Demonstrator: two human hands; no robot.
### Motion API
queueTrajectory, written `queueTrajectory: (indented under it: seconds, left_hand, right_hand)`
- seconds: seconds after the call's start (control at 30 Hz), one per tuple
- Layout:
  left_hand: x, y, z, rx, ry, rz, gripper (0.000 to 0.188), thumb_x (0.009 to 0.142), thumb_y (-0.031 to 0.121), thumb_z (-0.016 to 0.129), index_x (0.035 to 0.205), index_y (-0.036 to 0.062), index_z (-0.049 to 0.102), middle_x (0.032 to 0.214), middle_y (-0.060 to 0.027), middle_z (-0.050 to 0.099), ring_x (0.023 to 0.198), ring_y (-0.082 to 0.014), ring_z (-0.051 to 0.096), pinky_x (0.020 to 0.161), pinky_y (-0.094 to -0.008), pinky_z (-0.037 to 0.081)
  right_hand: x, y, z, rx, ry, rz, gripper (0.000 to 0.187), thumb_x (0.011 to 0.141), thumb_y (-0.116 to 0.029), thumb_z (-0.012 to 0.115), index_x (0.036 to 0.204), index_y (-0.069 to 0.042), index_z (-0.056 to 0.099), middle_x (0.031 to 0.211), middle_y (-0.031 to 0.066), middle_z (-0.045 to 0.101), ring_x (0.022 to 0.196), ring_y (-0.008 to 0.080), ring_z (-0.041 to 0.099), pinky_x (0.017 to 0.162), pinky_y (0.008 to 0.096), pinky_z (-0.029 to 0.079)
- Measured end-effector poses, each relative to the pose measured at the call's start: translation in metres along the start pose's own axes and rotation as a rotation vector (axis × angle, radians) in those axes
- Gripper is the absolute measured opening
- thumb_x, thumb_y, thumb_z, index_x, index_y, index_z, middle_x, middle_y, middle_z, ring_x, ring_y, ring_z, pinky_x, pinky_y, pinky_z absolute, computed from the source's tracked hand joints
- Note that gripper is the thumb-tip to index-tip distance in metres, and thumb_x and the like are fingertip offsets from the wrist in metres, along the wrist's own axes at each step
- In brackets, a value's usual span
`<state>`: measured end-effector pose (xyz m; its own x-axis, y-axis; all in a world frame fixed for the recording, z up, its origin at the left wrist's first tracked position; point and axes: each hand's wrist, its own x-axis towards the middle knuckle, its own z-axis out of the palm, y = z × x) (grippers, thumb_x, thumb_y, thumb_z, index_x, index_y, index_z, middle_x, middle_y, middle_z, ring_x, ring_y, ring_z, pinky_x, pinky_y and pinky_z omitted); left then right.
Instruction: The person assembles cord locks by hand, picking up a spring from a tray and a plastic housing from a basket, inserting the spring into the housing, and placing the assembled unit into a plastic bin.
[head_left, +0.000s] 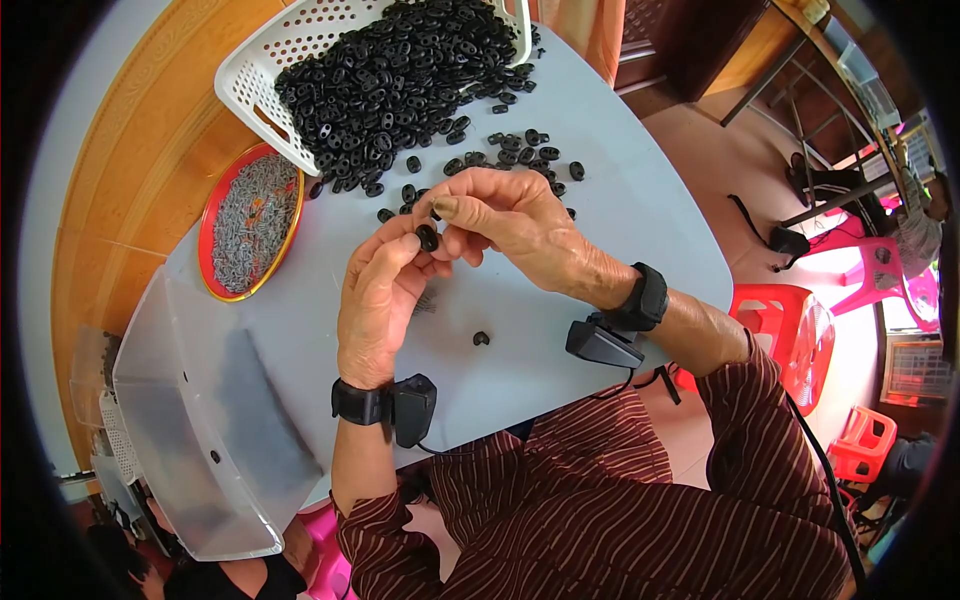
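Above the table, my left hand [378,290] pinches a small black oval plastic piece [427,238] between thumb and fingers. My right hand [525,225] meets it there, thumb and forefinger pressed together at the upper end of the piece. Whatever those right fingertips grip is mostly covered; only a bit of black shows. Beyond both hands, loose black plastic pieces [510,155] of the same two-holed kind lie scattered on the table. A single small black piece [481,339] rests nearer to me. Some thin grey screws or pins [427,300] lie beside my left hand.
A white perforated basket [250,85] spills a heap of black pieces [390,90] onto the grey table [650,210]. Left of it stands a red bowl [207,245] of grey screws. A clear plastic bin [190,400] sits at the left edge. Red stools [800,330] stand right; another person [240,580] is lower left.
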<state>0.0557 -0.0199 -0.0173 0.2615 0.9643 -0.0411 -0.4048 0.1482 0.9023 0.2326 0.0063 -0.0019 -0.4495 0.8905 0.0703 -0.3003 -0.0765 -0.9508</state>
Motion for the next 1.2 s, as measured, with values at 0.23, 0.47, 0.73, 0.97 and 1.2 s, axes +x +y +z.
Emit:
queueTrajectory:
  seconds: [0.23,0.47,0.73,0.97,1.2]
  left_hand:
    - [-0.002,-0.008,0.014,0.077,0.166,0.014,0.025,0.092,0.017,0.05,0.102,-0.0028,0.061,0.086,-0.0054,0.059,0.08,-0.0174,0.055,0.074,-0.0298,0.045]
    - [-0.003,-0.009,0.002,0.036,0.171,0.073,0.024,0.091,0.014,0.057,0.107,-0.0023,0.061,0.085,-0.0067,0.062,0.081,-0.0155,0.057,0.075,-0.0303,0.046]
    - [0.001,-0.01,-0.001,-0.126,0.272,0.073,0.017,0.088,0.014,0.059,0.095,-0.0007,0.061,0.082,-0.006,0.06,0.075,-0.0156,0.054,0.075,-0.0303,0.044]
    - [0.001,-0.011,0.005,-0.119,0.283,0.041,0.017,0.087,0.015,0.06,0.094,0.0,0.061,0.081,-0.0057,0.059,0.075,-0.0162,0.055,0.076,-0.0319,0.045]
    - [0.0,-0.014,0.005,-0.109,0.288,0.06,0.017,0.088,0.015,0.06,0.095,-0.0004,0.062,0.081,-0.0053,0.06,0.076,-0.0156,0.055,0.077,-0.0315,0.045]
  right_hand:
    - [0.001,0.009,-0.001,-0.026,0.035,-0.008,0.023,0.092,-0.025,0.06,0.095,-0.003,0.066,0.066,0.0004,0.059,0.057,0.0057,0.05,0.055,0.0208,0.045]
    - [0.003,0.011,-0.007,-0.057,0.138,0.049,0.022,0.091,-0.023,0.062,0.094,-0.001,0.065,0.066,0.0002,0.059,0.056,0.006,0.05,0.054,0.0208,0.044]
    - [0.0,0.011,0.003,-0.136,0.073,0.112,0.016,0.089,-0.01,0.061,0.081,0.003,0.063,0.064,0.0027,0.059,0.054,0.0072,0.052,0.051,0.022,0.045]
    - [0.001,0.014,-0.004,-0.228,0.026,0.105,0.017,0.089,-0.017,0.064,0.085,0.0,0.064,0.066,-0.0001,0.059,0.057,0.0052,0.053,0.051,0.0202,0.043]
    - [0.0,0.015,-0.001,-0.2,0.073,0.088,0.013,0.085,-0.009,0.062,0.078,0.002,0.062,0.06,0.0022,0.056,0.052,0.0068,0.049,0.047,0.0226,0.04]
